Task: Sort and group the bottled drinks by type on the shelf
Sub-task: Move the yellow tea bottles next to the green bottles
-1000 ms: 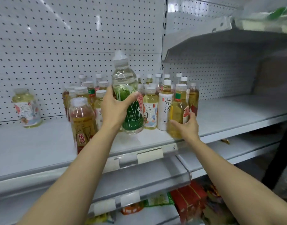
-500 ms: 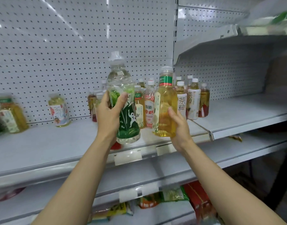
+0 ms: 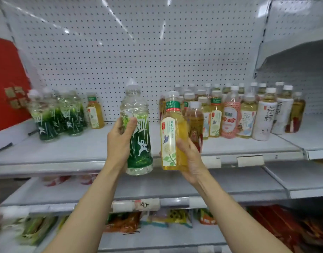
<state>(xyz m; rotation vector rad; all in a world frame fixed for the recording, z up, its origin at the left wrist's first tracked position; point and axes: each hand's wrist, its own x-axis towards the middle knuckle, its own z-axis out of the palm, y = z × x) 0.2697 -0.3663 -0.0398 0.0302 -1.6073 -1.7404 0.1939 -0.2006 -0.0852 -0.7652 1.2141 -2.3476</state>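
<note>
Two bottles held before shelf

Left hand (image 3: 120,143) grips green-label clear bottle (image 3: 138,132); right hand (image 3: 191,157) grips yellow tea bottle (image 3: 172,136), both upright, apart, off the shelf (image 3: 84,147). Green bottles group (image 3: 56,115) far left; mixed tea bottles (image 3: 248,112) right.

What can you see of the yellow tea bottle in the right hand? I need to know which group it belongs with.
The yellow tea bottle is clear plastic, filled with pale golden liquid, with a whitish cap and a green neck band. Its tall cream label shows a blue butterfly, green leaves and Chinese lettering. It is held roughly upright in front of the shelf edge, off the shelf; the right hand grips its lower half from behind. A similar-looking bottle stands at the left, beside the green-labelled bottles.
</note>
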